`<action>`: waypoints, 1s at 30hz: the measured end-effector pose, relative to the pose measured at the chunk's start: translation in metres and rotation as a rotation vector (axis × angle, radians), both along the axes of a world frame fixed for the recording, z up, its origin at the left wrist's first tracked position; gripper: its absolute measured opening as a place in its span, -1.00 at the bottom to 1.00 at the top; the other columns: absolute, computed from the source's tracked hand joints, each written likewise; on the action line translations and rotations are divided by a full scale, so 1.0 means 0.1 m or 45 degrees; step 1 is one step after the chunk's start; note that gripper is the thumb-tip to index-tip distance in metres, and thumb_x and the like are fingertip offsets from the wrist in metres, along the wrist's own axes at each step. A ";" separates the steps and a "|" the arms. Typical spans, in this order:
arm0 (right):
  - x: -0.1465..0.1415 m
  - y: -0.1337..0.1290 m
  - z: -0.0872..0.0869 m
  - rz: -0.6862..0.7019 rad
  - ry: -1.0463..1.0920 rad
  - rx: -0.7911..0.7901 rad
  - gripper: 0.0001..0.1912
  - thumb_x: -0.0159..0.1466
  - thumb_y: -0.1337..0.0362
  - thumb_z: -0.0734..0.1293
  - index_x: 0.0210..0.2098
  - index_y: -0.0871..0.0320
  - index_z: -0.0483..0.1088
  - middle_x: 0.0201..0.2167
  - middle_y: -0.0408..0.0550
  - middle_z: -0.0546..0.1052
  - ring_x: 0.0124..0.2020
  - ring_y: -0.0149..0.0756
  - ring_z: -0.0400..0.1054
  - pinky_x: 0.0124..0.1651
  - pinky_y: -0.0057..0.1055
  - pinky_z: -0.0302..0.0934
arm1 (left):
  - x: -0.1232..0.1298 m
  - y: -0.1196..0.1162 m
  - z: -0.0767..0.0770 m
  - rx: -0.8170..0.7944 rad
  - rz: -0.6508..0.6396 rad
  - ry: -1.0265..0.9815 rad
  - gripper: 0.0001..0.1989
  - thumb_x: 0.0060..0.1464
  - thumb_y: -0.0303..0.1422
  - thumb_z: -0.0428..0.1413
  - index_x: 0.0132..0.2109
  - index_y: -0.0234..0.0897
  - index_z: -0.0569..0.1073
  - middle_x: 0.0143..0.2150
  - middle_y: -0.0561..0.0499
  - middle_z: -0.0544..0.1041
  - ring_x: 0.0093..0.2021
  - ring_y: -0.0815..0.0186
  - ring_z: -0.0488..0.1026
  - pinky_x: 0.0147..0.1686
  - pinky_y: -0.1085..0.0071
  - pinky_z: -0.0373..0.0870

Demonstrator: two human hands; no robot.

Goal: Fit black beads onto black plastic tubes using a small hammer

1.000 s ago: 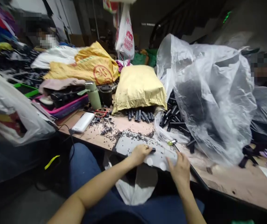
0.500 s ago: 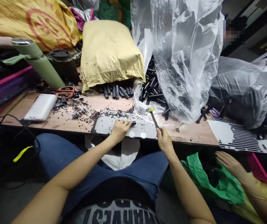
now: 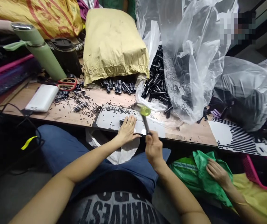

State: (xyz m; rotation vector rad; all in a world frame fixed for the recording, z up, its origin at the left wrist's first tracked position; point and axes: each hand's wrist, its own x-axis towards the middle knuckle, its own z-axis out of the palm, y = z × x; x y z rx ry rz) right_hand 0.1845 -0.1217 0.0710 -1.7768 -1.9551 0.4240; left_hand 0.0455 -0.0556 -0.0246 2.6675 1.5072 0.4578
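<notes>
My left hand [image 3: 128, 129] lies flat with fingers stretched out, palm down over a black tube [image 3: 121, 122]. Only the tube's ends show beside the fingers; the rest is hidden. Beneath them is a pale flat sheet [image 3: 106, 122] at the table's front edge, scattered with tiny black beads [image 3: 117, 109]. A hammer [image 3: 145, 112] with a yellow-green face is in my right hand [image 3: 154, 147], whose fingers wrap round the handle. Its head is raised, just to the right of my left hand.
Black tubes [image 3: 155, 82] spill from a clear plastic bag [image 3: 194, 77]. Bead-covered tubes [image 3: 118, 87] lie before a yellow sack [image 3: 114, 46]. Scissors [image 3: 67, 84], a white box [image 3: 42, 98] and a green flask [image 3: 46, 59] are left. A co-worker's hand [image 3: 218, 172] touches a green bag [image 3: 200, 174].
My right hand has lifted the hammer and brought it left. My left hand has flattened and shifted right over the tube. The co-worker's hand has moved left onto the green bag.
</notes>
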 end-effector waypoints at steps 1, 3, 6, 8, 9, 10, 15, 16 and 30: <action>-0.06 -0.01 -0.04 0.058 -0.064 -0.075 -0.57 0.42 0.03 -0.06 -0.18 0.12 0.31 -0.44 -0.02 0.49 -0.48 -0.27 0.39 -0.41 -0.44 0.12 | 0.00 0.00 -0.03 -0.012 -0.013 -0.010 -0.23 0.19 -0.10 -0.12 0.33 -0.66 0.01 0.33 -0.48 0.11 0.37 -0.12 -0.06 0.28 -0.06 -0.16; -0.14 0.00 -0.14 0.148 -0.218 -0.256 -0.61 0.42 0.06 -0.02 -0.24 0.12 0.32 -0.45 -0.04 0.49 -0.49 -0.27 0.39 -0.43 -0.46 0.09 | -0.02 0.05 -0.06 -0.018 -0.045 -0.049 -0.31 0.19 -0.22 -0.13 0.33 -0.61 0.02 0.31 -0.45 0.16 0.35 -0.09 0.03 0.26 -0.06 -0.10; -0.14 0.03 -0.17 0.144 -0.241 -0.307 -0.60 0.43 0.07 -0.04 -0.23 0.11 0.31 -0.48 -0.07 0.48 -0.51 -0.27 0.38 -0.44 -0.47 0.04 | -0.04 0.15 0.00 -0.021 -0.061 -0.116 -0.41 0.20 -0.31 -0.11 0.29 -0.59 0.12 0.21 -0.43 0.30 0.25 -0.06 0.20 0.19 0.00 0.08; -0.04 0.07 -0.13 0.071 -0.171 -0.224 -0.57 0.43 0.04 -0.07 -0.22 0.10 0.30 -0.51 -0.10 0.46 -0.52 -0.26 0.36 -0.44 -0.46 0.03 | -0.06 0.17 0.11 -0.076 0.028 -0.125 -0.52 0.20 -0.43 -0.13 0.24 -0.52 0.23 0.08 -0.37 0.42 0.12 0.00 0.33 0.07 0.09 0.25; 0.03 0.10 -0.10 0.024 -0.157 -0.193 -0.55 0.43 0.03 -0.08 -0.23 0.10 0.30 -0.53 -0.11 0.44 -0.53 -0.26 0.34 -0.44 -0.46 0.01 | -0.09 0.15 0.18 -0.117 0.078 -0.120 -0.55 0.19 -0.50 -0.14 0.20 -0.47 0.29 0.00 -0.33 0.46 0.05 0.03 0.38 -0.01 0.13 0.31; 0.12 0.13 -0.09 -0.029 -0.170 -0.172 -0.55 0.43 0.02 -0.08 -0.24 0.10 0.30 -0.54 -0.11 0.43 -0.54 -0.27 0.33 -0.44 -0.45 0.00 | -0.12 0.11 0.25 -0.167 0.105 -0.111 -0.58 0.18 -0.54 -0.14 0.14 -0.42 0.36 -0.07 -0.29 0.48 -0.02 0.06 0.41 -0.08 0.17 0.34; 0.67 0.39 -0.25 -0.301 -0.455 -0.205 -0.61 0.42 0.04 0.02 -0.20 0.15 0.33 -0.49 -0.05 0.44 -0.51 -0.28 0.29 -0.41 -0.42 -0.09 | -0.47 0.12 0.52 -0.423 0.088 -0.098 -0.73 0.19 -0.26 0.02 -0.10 -0.33 0.50 -0.25 -0.21 0.51 -0.19 0.07 0.45 -0.19 0.22 0.37; 0.77 0.44 -0.32 -0.342 -0.505 -0.217 -0.60 0.42 0.04 0.02 -0.19 0.16 0.33 -0.47 -0.03 0.45 -0.50 -0.27 0.29 -0.40 -0.41 -0.08 | -0.54 0.26 0.56 -0.422 0.178 -0.135 -0.67 0.20 -0.21 0.01 -0.05 -0.35 0.47 -0.21 -0.23 0.51 -0.17 0.06 0.45 -0.17 0.22 0.37; 0.83 1.30 -0.54 -0.065 -0.479 0.214 -0.71 0.38 0.18 0.13 -0.09 0.21 0.36 -0.16 0.09 0.46 -0.10 -0.13 0.28 -0.05 -0.30 0.16 | -0.52 2.32 0.40 -0.241 0.797 -0.102 -0.60 0.18 -0.45 -0.12 0.12 -0.60 0.29 0.08 -0.51 0.35 0.05 -0.10 0.31 -0.09 0.13 0.29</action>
